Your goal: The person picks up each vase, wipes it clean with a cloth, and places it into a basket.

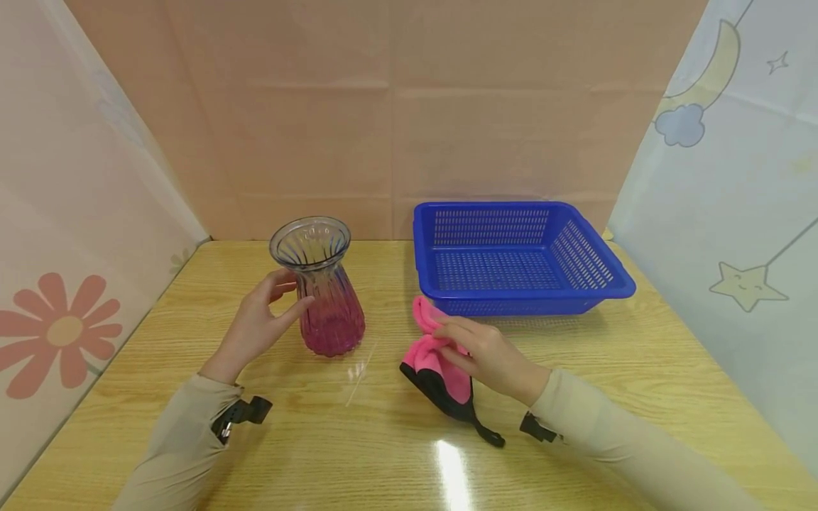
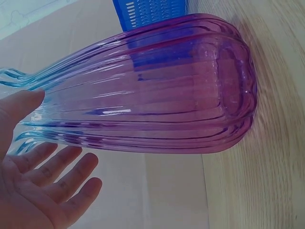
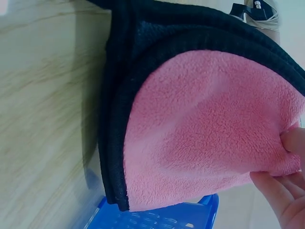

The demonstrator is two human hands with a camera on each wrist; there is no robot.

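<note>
right hand [image 1: 492,355] pinches pink-and-black cloth [image 1: 455,387], left hand [image 1: 257,321] at glass vase [image 1: 334,312].

Looks like a makeshift booth [image 1: 396,149], walled on three sides. Backed by a creased, peach-coloured sheet [image 1: 287,92]; flanked on the left by a pale sheet [image 1: 57,170] printed with a red-petalled flower [image 1: 64,331], on the right by a whitish sheet [image 1: 722,206] printed with a yellow moon [image 1: 722,64], blue cloud [image 1: 681,126] and smiling star [image 1: 746,285]. Floored with a glossy wood-grain tabletop [image 1: 319,447]. Impossible to name the wider building.
</note>
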